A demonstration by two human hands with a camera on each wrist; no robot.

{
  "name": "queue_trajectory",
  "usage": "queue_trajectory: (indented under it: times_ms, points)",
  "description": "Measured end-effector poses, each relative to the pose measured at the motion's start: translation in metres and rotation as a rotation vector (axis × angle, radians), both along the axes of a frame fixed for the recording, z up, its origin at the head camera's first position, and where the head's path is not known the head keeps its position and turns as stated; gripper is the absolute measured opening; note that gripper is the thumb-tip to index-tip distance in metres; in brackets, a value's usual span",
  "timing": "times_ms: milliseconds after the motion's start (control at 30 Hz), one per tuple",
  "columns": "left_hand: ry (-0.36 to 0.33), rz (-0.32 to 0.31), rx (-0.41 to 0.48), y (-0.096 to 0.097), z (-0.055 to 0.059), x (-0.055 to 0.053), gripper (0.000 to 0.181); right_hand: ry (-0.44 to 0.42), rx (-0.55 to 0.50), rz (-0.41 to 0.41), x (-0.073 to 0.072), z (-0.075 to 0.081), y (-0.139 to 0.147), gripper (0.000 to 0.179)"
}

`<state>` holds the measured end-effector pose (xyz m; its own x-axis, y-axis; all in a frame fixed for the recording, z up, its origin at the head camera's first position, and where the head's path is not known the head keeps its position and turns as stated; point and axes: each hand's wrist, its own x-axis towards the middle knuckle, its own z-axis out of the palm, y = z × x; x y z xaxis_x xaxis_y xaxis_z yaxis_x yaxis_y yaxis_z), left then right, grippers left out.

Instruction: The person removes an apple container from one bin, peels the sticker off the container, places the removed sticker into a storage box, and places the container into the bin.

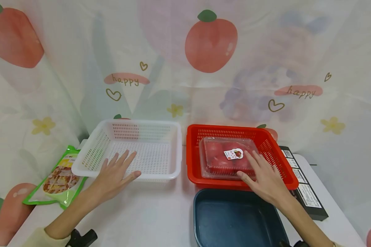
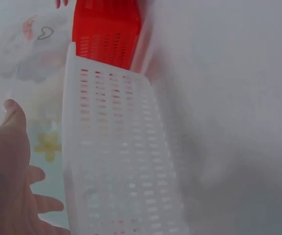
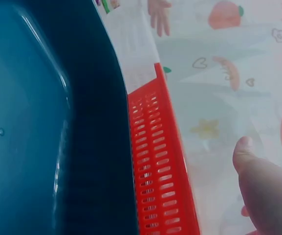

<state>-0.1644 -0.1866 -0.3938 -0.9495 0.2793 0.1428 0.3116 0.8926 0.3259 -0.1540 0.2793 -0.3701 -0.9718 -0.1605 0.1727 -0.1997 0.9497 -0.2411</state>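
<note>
In the head view my left hand [image 1: 117, 176] is held with fingers spread over the near side of a white perforated basket [image 1: 165, 175], gripping nothing. My right hand [image 1: 266, 176], fingers also extended, hovers over a red perforated basket [image 1: 201, 181]. Inside that red basket lies a clear plastic box [image 1: 216, 154] of round red fruit with a white label. Whether the right fingertips touch the box, I cannot tell. The left wrist view shows the white basket's slotted wall beside my hand. Beyond my right thumb in the right wrist view stands the red basket's wall.
A dark blue tub [image 1: 235, 219] stands in front of the red basket. On the left is a green-edged food bag [image 1: 60, 178], next to the white basket. A black box with white labels [image 1: 309, 192] lies at the right. A printed curtain [image 1: 173, 51] hangs behind the table.
</note>
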Motion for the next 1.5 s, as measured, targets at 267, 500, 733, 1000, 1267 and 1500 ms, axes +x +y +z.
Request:
queue_trajectory:
  times_ms: [267,500,733,1000,1267,1500]
  points:
    - [0.004,-0.017,0.029,0.004,-0.003,0.001,0.072,0.005,-0.035,0.003,-0.003,-0.002,0.005,0.087]
    - [-0.016,-0.028,0.07,0.012,-0.003,-0.001,0.072,0.005,-0.055,-0.002,-0.005,-0.003,0.007,0.086]
    - [-0.018,-0.055,0.116,0.025,-0.001,0.001,0.073,-0.002,-0.081,-0.003,-0.01,-0.004,0.009,0.085]
    - [-0.022,-0.114,0.161,0.041,0.004,0.006,0.073,0.011,-0.108,0.0,-0.013,-0.006,0.013,0.084]
    - [-0.05,-0.141,0.249,0.045,0.002,0.009,0.069,0.011,-0.114,-0.003,-0.013,-0.005,0.016,0.086]
    - [-0.044,-0.185,0.315,0.052,0.005,0.012,0.065,-0.013,-0.112,-0.016,-0.015,-0.004,0.02,0.087]
